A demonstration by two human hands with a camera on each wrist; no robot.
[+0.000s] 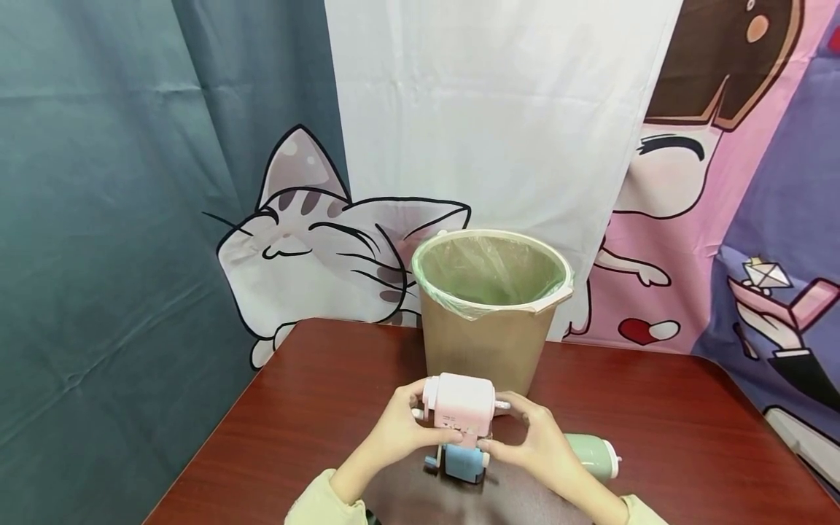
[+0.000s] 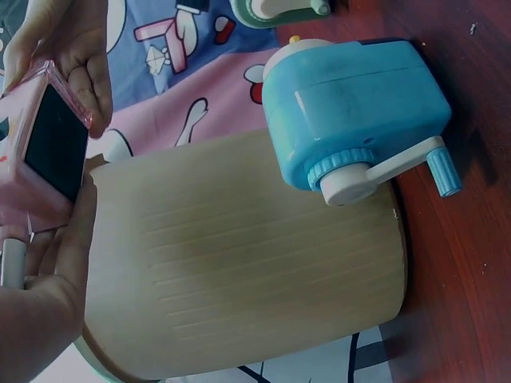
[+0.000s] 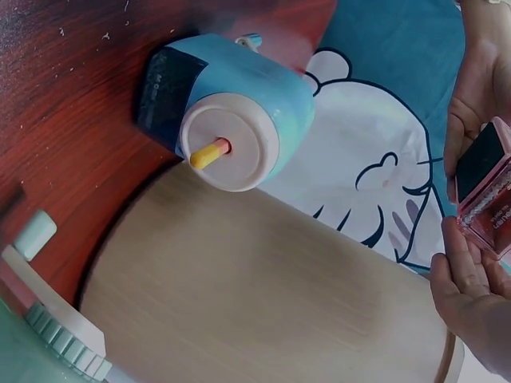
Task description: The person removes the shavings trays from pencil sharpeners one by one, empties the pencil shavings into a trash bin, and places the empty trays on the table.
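Both my hands hold up a pink crank pencil sharpener (image 1: 463, 401) in front of the bin. My left hand (image 1: 403, 430) grips its crank side, thumb across the lower front. On the other side, my right hand (image 1: 537, 432) grips it with thumb low and fingers near a short pale tip sticking out. The wrist views show its dark underside. Just below it, a blue pencil sharpener (image 2: 359, 112) stands on the table, its crank toward the left. A yellow pencil tip (image 3: 210, 153) pokes out of that one's round front.
A green pencil sharpener (image 1: 590, 453) lies to the right, partly behind my right forearm. Behind the hands stands a tan bin (image 1: 485, 343) lined with a pale green bag. The reddish-brown table (image 1: 315, 394) ends at a printed cloth backdrop (image 1: 512, 146).
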